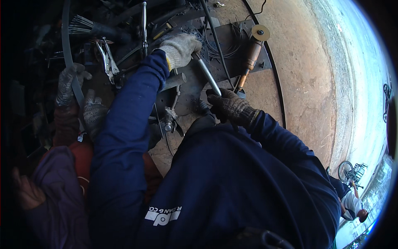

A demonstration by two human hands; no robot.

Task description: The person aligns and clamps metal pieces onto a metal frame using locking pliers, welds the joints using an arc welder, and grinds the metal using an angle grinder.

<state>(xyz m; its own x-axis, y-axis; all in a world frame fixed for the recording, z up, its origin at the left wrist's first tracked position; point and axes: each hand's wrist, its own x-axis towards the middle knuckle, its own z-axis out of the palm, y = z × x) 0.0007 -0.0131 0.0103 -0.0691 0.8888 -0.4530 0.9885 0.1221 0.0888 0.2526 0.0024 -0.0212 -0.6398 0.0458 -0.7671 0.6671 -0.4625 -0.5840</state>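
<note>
My right hand (232, 107), in a dark knitted glove, is wrapped round the near end of a grey metal tube (208, 76). The tube slants up and left toward my left hand (180, 49). That hand wears a pale glove with a yellow cuff edge. Its fingers are curled over the dark metal work surface (226, 39) near the tube's far end, and what they grip is hidden. Close below the left wrist lies a short round metal bar (174, 81). Right of the tube rests an angle grinder (252, 54) with a tan disc.
Left lie locking pliers (107, 62), an upright metal rod (144, 29) and a bundle of thin rods (81, 25). A co-worker's gloved hands (66, 85) are at a flat grey strip (68, 45). A black cable (216, 43) crosses the surface. A person (352, 203) and bicycle (351, 172) are far right.
</note>
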